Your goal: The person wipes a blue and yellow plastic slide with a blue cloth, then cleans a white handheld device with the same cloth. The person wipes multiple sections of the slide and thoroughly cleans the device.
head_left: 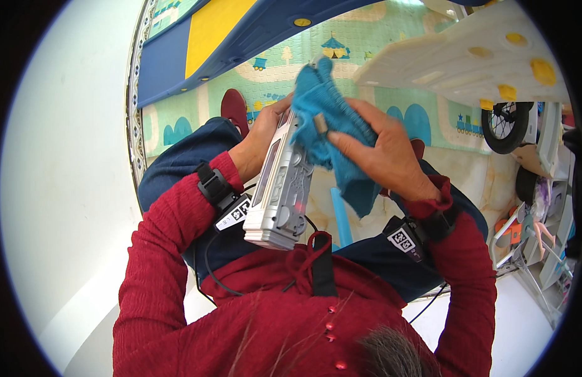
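Above my lap, a long silver and white toy vehicle [281, 188], perhaps a toy train car or bus, is tilted with its moulded underside partly showing. My left hand [266, 136] grips it from the left near its far end; the fingertips are partly hidden. A blue knitted cloth [335, 127] with a small beige tag covers the vehicle's far end. My right hand [382, 146] pinches this cloth between thumb and fingers against the vehicle's right side, and part of the cloth hangs below the hand.
A blue and yellow plastic panel [215, 37] lies beyond my feet on the patterned play mat [291, 70]. At the right are a white plastic panel [437, 61] with yellow caps, a small black wheel [505, 125] and a cluttered rack [550, 198]. A white wall [74, 118] rises at the left.
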